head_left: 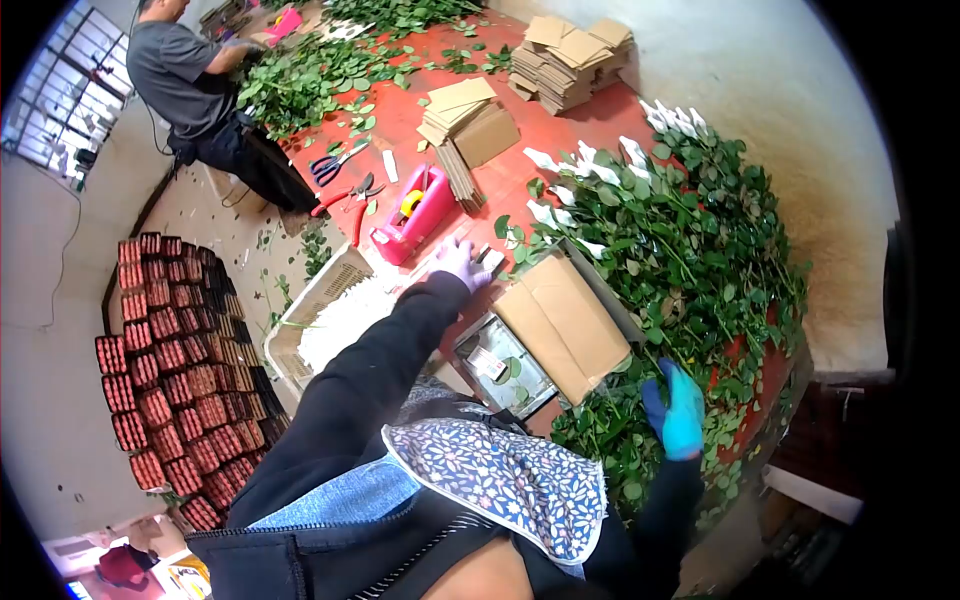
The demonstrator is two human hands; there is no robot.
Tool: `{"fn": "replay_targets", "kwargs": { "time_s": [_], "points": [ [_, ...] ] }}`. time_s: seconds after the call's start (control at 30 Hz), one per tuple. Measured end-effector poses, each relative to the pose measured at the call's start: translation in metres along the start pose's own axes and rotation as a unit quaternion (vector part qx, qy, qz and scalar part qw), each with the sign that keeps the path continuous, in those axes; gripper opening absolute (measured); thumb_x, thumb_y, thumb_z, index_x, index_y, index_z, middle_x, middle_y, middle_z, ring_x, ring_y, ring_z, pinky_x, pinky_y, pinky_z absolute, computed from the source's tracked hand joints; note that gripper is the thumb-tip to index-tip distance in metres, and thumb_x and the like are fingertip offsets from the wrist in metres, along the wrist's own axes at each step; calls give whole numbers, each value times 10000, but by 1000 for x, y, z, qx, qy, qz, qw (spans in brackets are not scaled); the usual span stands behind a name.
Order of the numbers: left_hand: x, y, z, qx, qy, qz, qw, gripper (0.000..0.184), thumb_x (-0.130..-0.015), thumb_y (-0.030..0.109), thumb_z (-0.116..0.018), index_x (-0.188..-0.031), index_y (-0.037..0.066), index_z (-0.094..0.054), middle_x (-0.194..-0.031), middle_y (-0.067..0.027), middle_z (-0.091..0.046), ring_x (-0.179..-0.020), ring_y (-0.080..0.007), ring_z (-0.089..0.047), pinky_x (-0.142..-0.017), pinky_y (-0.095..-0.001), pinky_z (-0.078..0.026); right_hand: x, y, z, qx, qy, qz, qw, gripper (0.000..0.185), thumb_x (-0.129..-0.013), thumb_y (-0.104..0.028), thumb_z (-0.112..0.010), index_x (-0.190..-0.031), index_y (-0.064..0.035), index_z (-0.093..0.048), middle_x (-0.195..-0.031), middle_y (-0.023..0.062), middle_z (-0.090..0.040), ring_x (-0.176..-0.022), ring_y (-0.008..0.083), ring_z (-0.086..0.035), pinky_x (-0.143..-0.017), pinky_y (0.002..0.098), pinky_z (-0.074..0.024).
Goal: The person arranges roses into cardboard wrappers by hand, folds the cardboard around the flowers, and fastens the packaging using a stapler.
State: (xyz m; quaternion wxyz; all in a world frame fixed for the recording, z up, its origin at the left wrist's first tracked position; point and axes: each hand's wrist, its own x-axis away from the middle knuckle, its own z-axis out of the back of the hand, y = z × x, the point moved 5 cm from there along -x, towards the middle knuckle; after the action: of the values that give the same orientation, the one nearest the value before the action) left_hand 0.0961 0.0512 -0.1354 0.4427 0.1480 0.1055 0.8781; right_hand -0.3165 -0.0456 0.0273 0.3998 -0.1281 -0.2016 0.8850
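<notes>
My left hand (458,263), in a pale purple glove, reaches past the pink tape dispenser (412,215) with its fingers apart. It is beside a small grey-and-wood piece (489,260); whether it touches this I cannot tell. On the other side, my right hand (680,410) wears a teal and dark blue glove. Its thumb and fingers are apart among the leafy stems (615,440), and no held thing shows. Between my hands, a brown cardboard sheet (562,322) lies in a box-like frame beside a metal plate (503,366). White-wrapped flower heads (590,165) top the heaped stems.
Scissors (335,165) and red-handled pruners (360,198) lie on the red table (400,130). Cardboard stacks (565,70) stand farther back. A crate (325,290) of white material sits at my left, near stacked red-and-black bundles (180,370). Another person (190,75) works at far left.
</notes>
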Motion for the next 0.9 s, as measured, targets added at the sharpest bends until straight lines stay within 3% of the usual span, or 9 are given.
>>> {"fn": "replay_targets", "kwargs": {
  "time_s": [0.1, 0.17, 0.3, 0.37, 0.5, 0.57, 0.73, 0.83, 0.9],
  "points": [
    [-13, -50, 63, -49, 174, -47, 982, 448, -723, 448, -727, -1040, 141, -645, -1060, -140, -535, -1026, -348, -509, -892, -477, -424, 16, -49, 28, -53, 84, -15, 995, 352, -832, -82, -665, -1160, 33, -611, -1074, 180, -658, -1013, 340, -619, -910, 408, -480],
    [-11, -90, 108, -102, 242, 44, 964, 406, -755, 483, -713, -989, 152, -695, -1009, -141, -572, -987, -353, -546, -871, -490, -445, 21, -91, 21, -109, 82, -31, 990, 343, -818, -52, -660, -1150, 27, -620, -1118, 177, -646, -1038, 340, -608, -925, 405, -474],
    [-55, -178, 70, 40, -20, 162, 986, 388, -825, 487, -703, -877, 105, -756, -991, -127, -649, -969, -295, -605, -849, -416, -484, -8, -192, -25, -140, -26, 99, 985, 318, -782, -50, -673, -1089, 20, -633, -991, 166, -662, -901, 345, -628, -843, 406, -488],
    [-69, -203, 33, 363, -139, 154, 909, 315, -853, 345, -713, -888, 34, -739, -861, -85, -685, -831, -203, -646, -788, -331, -504, -16, -215, -58, -178, -85, 111, 974, 317, -772, -84, -696, -1066, 22, -637, -950, 169, -666, -842, 357, -629, -795, 417, -488],
    [-34, -193, 69, 531, -69, -15, 844, 175, -855, 186, -684, -868, 12, -681, -781, -34, -679, -732, -137, -632, -717, -279, -492, -17, -253, -91, -197, -85, 113, 970, 287, -791, -81, -690, -1059, 13, -650, -956, 175, -678, -863, 336, -657, -768, 393, -514],
    [45, -204, 122, 419, -60, -77, 903, 125, -875, 145, -660, -847, 31, -617, -766, -21, -609, -743, -128, -590, -700, -281, -477, -18, -268, -113, -238, -135, 54, 960, 279, -802, -65, -681, -1067, 15, -647, -963, 175, -682, -880, 319, -664, -775, 375, -515],
    [210, -302, 100, 622, -157, 119, 757, 140, -939, 166, -619, -853, 58, -597, -810, -6, -598, -734, -83, -541, -704, -245, -453, -39, -263, -274, -468, -279, -148, 826, 323, -972, -148, -539, -1254, 9, -560, -1199, 138, -623, -1117, 239, -597, -962, 328, -452],
    [205, -302, 107, 638, -210, 127, 730, 209, -925, 280, -643, -883, 79, -604, -764, 23, -581, -663, -54, -510, -598, -200, -404, -93, -301, -338, -692, -258, -252, 625, 437, -1001, -258, -492, -1374, -31, -466, -1325, 131, -557, -1213, 244, -550, -1011, 341, -427],
    [202, -310, 98, 631, -226, 132, 730, 195, -937, 270, -629, -918, 78, -604, -772, 37, -585, -659, -36, -502, -590, -184, -393, -129, -323, -371, -755, -229, -261, 555, 337, -993, -226, -491, -1241, -13, -572, -1171, 128, -638, -1093, 250, -616, -912, 362, -489]
  ]
}}
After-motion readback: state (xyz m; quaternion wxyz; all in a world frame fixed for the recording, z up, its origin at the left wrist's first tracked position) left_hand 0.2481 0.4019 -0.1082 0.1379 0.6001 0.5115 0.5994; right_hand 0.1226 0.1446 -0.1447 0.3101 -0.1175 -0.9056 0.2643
